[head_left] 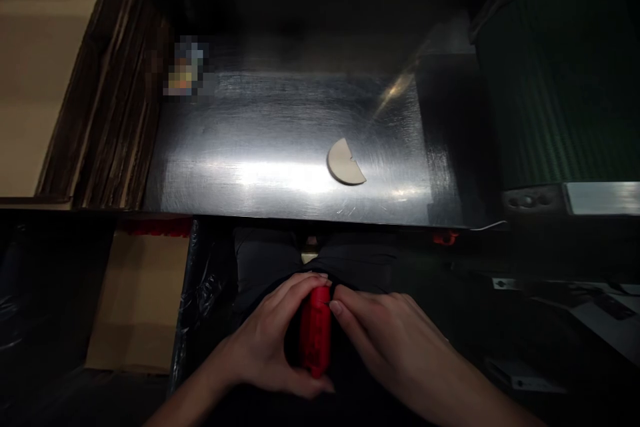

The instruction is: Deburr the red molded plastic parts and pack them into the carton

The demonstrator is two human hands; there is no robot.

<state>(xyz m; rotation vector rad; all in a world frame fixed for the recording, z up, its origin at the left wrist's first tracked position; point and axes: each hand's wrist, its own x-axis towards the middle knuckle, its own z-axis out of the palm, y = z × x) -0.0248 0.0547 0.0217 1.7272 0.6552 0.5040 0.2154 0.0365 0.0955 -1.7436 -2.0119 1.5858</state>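
Note:
A long red plastic part with rounded ends and ridges along its side is gripped end to end in my left hand. Fingers press on its far end and the thumb on its near end. My right hand is closed in a pinch, its thumb and fingertips at the right side of the part, close to the far end. Whatever it pinches there is too small to make out. Both hands are above my lap, in front of the metal table. A pale half-disc piece with a small notch lies on the tabletop.
The shiny metal table spans the middle. Stacked cardboard stands at its left, above a cardboard box and dark plastic sheeting. A green ribbed conveyor belt is on the right. Something red sits below the table's front edge.

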